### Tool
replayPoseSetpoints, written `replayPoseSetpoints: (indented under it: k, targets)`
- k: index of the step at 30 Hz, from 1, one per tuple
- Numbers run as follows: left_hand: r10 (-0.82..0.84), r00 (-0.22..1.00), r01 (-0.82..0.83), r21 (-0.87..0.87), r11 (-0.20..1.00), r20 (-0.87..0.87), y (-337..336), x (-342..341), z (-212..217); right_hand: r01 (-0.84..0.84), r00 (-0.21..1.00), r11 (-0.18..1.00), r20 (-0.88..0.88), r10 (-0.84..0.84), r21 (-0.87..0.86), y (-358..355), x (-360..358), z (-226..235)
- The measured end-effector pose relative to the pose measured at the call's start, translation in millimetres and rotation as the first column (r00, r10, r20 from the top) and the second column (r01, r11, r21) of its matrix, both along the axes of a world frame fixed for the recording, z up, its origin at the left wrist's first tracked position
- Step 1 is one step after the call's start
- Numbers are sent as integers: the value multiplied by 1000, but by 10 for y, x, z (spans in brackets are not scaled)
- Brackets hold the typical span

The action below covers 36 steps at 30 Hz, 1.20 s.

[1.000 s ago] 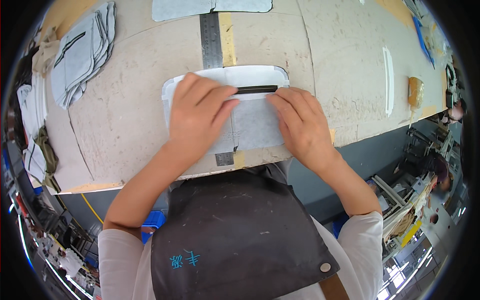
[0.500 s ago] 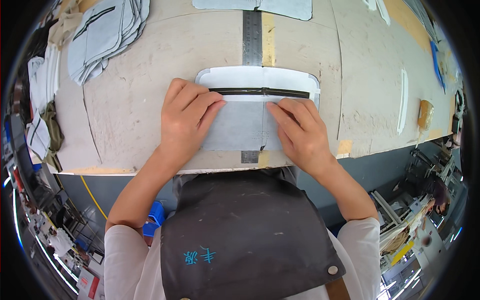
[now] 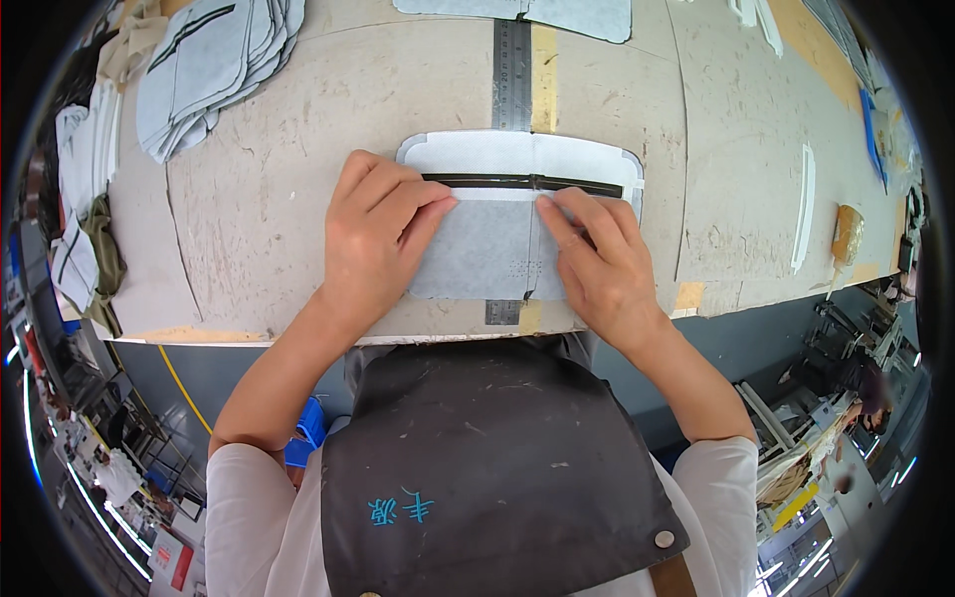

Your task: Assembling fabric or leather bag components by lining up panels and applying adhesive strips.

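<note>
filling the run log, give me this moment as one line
left hand flat on grey felt panel | right hand pressing below black zipper strip | steel ruler under panel

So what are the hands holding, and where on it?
Both hands, left and right, press flat on the grey fabric panel, fingers just below its black zipper strip.

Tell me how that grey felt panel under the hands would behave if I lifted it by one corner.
The felt panel looks thin and lies flat under both hands, so it would probably droop. It is likely light for its size. The black zipper strip across it may stiffen that line slightly.
</note>
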<state>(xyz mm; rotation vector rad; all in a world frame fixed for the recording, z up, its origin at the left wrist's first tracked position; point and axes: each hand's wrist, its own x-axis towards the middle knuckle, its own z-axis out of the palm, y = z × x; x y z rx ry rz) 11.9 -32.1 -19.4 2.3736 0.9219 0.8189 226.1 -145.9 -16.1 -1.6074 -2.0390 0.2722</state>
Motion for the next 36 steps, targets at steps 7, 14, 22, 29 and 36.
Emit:
replayPoseSetpoints:
  k: [7,14,22,29,36]
  targets:
    - [-11,998,14,55,998,-66,-69,54,16,-20,983,1000,180,22,-14,-52,12,19]
    - [-258,937,298,154,942,-234,-281,73,2,16,987,996,158,-3,-84,-190,69,78]
    - [-145,934,199,139,970,-327,-236,-268,108,36,996,994,90,-28,-99,-342,367,99]
    - [-149,968,137,-70,988,-203,-102,-292,186,63,957,983,-270,-108,-170,-264,554,147]
    - [-51,999,52,-115,992,9,76,223,210,189,892,977,-400,-212,-97,212,600,264]
